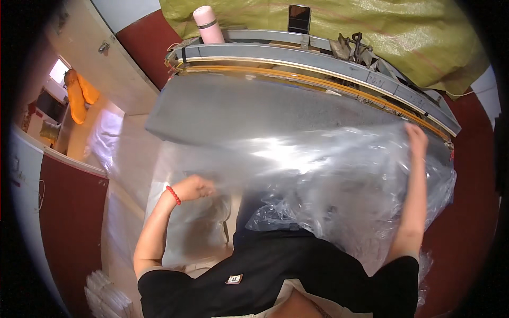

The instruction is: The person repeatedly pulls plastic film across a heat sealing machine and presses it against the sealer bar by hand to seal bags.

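FILM: HELD AT THE RIGHT, PARTLY SPREAD

Progress, left to right. A stack [107, 291] of clear plastic lies to the left of the fingers of the left hand [192, 188], nearer the body and well apart. A pale sheet [193, 241] lies just below the same fingers. The film [339, 159], clear and glossy, occupies the space between the two hands and overlies the near part of the grey desk [228, 106]. Judged from its lie, spreading is partly done: the stretch between the two sets of fingers appears drawn out, although blur hides detail. Below the fingers of the right hand [418, 139], the film is bunched and creased; this portion is judged unfinished. The beam [318, 55] stands beyond both sets of fingers, along the far side of the desk; no film is seen on it.

Pose, left to right. Left hand: the forearm slants up and inward; a red bracelet [174, 195] sits at the wrist, behind the fingers. The fingers are curled and point right, close to the left end of the film. Blur prevents telling whether they pinch it. Right hand: the arm extends forward, farther than the left. The fingers are pressed together at the far right edge of the film and appear to pinch it.
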`<action>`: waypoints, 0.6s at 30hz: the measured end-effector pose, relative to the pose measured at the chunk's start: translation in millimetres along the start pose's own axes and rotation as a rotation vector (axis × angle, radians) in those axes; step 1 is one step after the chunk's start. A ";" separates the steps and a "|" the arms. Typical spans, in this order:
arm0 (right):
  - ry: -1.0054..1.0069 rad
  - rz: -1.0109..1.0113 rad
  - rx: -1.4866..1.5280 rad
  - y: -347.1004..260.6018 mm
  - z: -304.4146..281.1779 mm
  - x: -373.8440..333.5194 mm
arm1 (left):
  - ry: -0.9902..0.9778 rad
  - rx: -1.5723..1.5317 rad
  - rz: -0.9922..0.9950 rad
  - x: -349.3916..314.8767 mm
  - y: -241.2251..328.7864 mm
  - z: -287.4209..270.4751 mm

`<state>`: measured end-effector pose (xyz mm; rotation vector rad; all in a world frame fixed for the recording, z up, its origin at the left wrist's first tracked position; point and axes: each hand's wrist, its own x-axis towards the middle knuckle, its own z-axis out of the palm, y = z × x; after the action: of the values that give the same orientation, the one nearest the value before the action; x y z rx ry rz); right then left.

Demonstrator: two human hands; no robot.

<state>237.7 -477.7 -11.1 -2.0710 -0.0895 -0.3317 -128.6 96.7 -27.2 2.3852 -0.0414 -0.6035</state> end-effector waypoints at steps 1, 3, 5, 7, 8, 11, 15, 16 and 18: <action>0.139 0.138 0.019 44.7 -56.8 1.7 | -0.120 0.107 -0.048 1.6 -15.8 3.9; 0.370 0.192 -0.277 81.3 -161.1 -20.1 | -0.079 -0.091 -0.185 -8.2 -60.2 -4.3; 0.555 0.257 -0.370 143.9 -282.8 -43.2 | 0.019 -0.117 -0.256 -12.8 -103.8 -44.3; 0.701 0.355 -0.370 141.6 -317.9 -72.2 | 0.218 0.176 -0.299 -31.9 -123.5 -104.3; 0.712 0.361 -0.380 144.6 -330.9 -79.6 | 0.408 0.233 -0.424 -35.8 -127.9 -137.5; 0.747 0.392 -0.644 181.6 -395.5 -93.2 | 0.933 0.413 -0.236 -22.8 -100.5 -226.3; 0.741 0.549 -0.748 158.8 -345.2 -65.9 | 1.877 0.509 0.004 66.8 -16.3 -222.2; 0.700 0.595 -0.728 117.9 -293.2 -56.9 | 1.748 0.206 0.009 84.6 -17.3 -207.4; 0.668 0.572 -0.678 131.9 -276.3 -39.8 | 1.087 0.335 -0.130 120.4 -67.5 -189.0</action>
<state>171.2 -779.1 -4.0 -2.3905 1.1283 -0.7408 52.3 240.9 8.2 2.7338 0.5171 0.7480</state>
